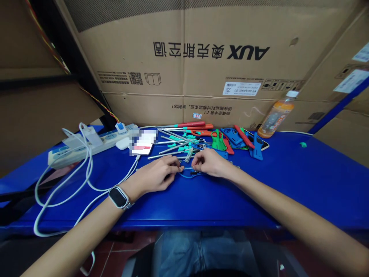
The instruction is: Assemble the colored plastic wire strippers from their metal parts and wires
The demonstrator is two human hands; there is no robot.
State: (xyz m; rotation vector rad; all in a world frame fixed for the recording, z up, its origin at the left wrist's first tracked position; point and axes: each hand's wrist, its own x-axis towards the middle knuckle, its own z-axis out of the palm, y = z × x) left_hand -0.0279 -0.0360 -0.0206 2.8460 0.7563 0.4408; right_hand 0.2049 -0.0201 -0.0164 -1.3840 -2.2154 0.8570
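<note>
My left hand (163, 172), with a smartwatch (118, 197) on the wrist, has its fingers closed at the left end of a blue lighter handle (188, 176) low on the table. My right hand (211, 163) pinches at the handle's right part; whatever small piece is between its fingertips is hidden. A small clear part (189, 155) stands just behind the fingertips. Beyond the hands lies a pile of long-nosed lighter parts: metal tubes (168, 152) with green ends, an orange handle (201, 133), a green shell (219, 140) and blue shells (233, 137).
A phone (142, 142) on a white cable lies left of the pile, beside a power strip (112, 141). Loose white cables (89, 169) loop over the left side. An orange drink bottle (276, 115) leans against the large cardboard box (201, 77). A green scrap (303, 144) lies on the blue table (288, 188).
</note>
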